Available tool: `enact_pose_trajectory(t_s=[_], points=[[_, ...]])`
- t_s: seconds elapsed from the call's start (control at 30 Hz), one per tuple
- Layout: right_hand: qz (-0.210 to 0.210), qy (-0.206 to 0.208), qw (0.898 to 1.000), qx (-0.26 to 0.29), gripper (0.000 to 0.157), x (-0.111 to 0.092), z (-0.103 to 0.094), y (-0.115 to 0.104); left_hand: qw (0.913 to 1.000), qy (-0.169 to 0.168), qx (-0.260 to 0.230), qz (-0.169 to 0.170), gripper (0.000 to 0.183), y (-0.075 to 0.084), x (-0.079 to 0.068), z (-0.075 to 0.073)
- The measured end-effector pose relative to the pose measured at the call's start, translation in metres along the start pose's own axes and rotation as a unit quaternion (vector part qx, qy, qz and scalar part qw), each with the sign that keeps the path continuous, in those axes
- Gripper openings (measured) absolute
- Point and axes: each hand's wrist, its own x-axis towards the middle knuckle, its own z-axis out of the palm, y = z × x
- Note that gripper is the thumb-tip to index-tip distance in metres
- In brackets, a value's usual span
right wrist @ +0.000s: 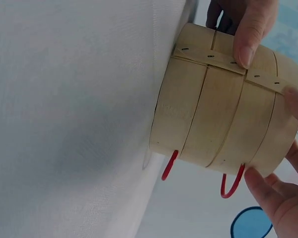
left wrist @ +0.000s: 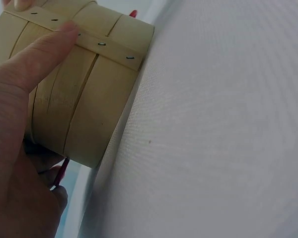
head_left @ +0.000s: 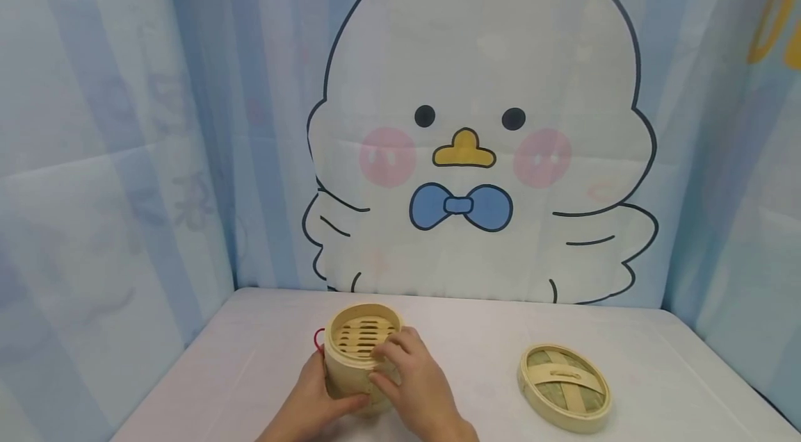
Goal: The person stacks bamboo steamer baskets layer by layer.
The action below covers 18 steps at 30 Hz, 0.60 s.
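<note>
1. Thing: the steamer (head_left: 349,374), of bamboo, stands upright between the two hands and appears to rest on the table (head_left: 475,358).
2. Left grip: the left hand (head_left: 318,393) grips the steamer from its left side, thumb across the front wall and fingers round behind.
3. Right grip: the right hand (head_left: 416,381) has its fingers curled on the steamer's upper right part, fingertips at the rim and on the wall just below it. How firmly they pinch cannot be told.
4. Position: the wall lies within the left grip. The slats (head_left: 359,338) lie inside the rim, to the left of the right fingertips.
5. Loops: the upper red loop (right wrist: 232,187) hangs just beside a right fingertip; the lower one lies further towards the base.
6. Handling: expect a light, fairly stiff body with a dry, low-slip surface. Thin bamboo may crack or lose its round shape if squeezed hard.
7. Hold points: take the wall on opposite sides, level with the stapled seam (right wrist: 211,58). Avoid loading the slats or loops.
8. Lid: the lid (head_left: 566,388) lies well apart, to the right of the right grip, its strap handle upward.
</note>
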Motion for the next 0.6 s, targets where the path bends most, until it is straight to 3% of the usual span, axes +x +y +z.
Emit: enact_pose_trajectory(t_s=[0.23,0.6], points=[[0.002,0.007,1.000,-0.010,0.026,0.0003,0.0010,-0.0034,1.0000,0.002,0.001,-0.009,0.113,0.0009,-0.0001,-0.0003],[-0.005,0.027,0.999,-0.026,0.028,-0.0014,0.0045,-0.0051,0.9995,0.006,0.004,0.030,0.107,0.0000,-0.0007,-0.0021]])
